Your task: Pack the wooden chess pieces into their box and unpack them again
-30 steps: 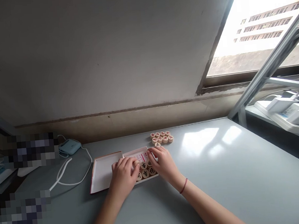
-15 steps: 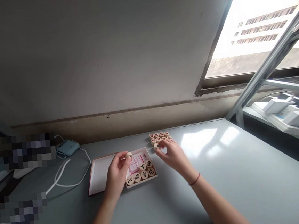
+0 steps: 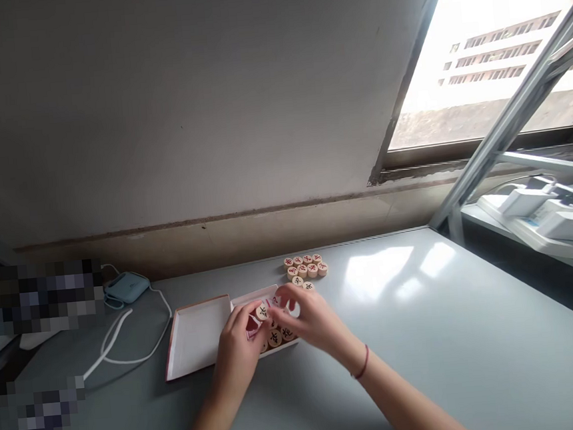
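Note:
My left hand (image 3: 241,336) pinches a round xiangqi piece (image 3: 261,311) with a black character, held above the box tray (image 3: 280,351). Close against it is my right hand (image 3: 302,310), its thumb tip near the piece and its fingers curved apart with nothing seen between them. Inside the tray lie more black-marked pieces (image 3: 274,338), partly covered by both hands. Behind the box, red-marked pieces (image 3: 302,270) stand in two rows on the desk. Two black-marked pieces (image 3: 297,281) lie just in front of those rows, one partly behind my right hand.
The open box lid (image 3: 197,336) adjoins the tray on the left. A white cable (image 3: 143,356) loops over the grey desk (image 3: 403,352) beside a light blue device (image 3: 128,287). At far right, white chargers (image 3: 526,199) sit on a shelf behind a metal frame (image 3: 498,113).
My right hand has moved from the rows of pieces back toward my left hand. The piece it was touching now lies on the desk. My left hand has shifted slightly right and lower.

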### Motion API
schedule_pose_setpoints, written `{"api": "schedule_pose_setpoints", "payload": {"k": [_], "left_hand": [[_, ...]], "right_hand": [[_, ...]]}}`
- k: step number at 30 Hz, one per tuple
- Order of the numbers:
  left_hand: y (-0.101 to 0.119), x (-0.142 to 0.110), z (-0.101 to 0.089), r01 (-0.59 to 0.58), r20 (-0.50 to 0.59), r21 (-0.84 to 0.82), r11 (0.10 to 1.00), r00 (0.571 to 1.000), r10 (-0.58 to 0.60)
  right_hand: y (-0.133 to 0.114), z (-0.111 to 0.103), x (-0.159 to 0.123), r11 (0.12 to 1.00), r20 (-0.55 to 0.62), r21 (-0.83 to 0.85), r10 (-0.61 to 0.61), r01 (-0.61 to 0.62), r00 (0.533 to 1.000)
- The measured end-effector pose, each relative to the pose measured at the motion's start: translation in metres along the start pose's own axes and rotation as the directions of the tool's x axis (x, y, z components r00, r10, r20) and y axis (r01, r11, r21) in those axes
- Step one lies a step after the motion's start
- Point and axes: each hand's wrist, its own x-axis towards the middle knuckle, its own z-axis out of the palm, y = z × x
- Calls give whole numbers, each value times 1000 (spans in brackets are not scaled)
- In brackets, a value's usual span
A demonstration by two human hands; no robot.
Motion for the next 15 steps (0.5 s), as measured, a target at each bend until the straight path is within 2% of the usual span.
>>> {"api": "schedule_pose_setpoints", "payload": {"k": [3, 5, 7, 10, 12, 15], "left_hand": [[2, -3, 4, -115, 4, 48, 992, 993, 115], [1, -4, 6, -151, 13, 78, 985, 989, 150], [0, -4, 5, -157, 22, 122, 980, 988, 155], [-1, -3, 2, -157, 35, 171, 973, 988, 153], [-2, -2, 0, -170, 44, 176, 970, 985, 165], [-3, -1, -1, -171, 51, 171, 970, 985, 164]], "right_hand": [[-22, 9, -5, 996, 43, 91, 6, -10, 999], [-19, 8, -4, 994, 12, 101, 31, -32, 999], [-5, 0, 0, 997, -73, 49, 68, -65, 995], [27, -15, 8, 963, -186, -162, 184, -215, 965], [44, -21, 11, 914, -170, -272, 264, -302, 949], [55, -20, 12, 875, -131, -348, 309, -336, 942]]}}
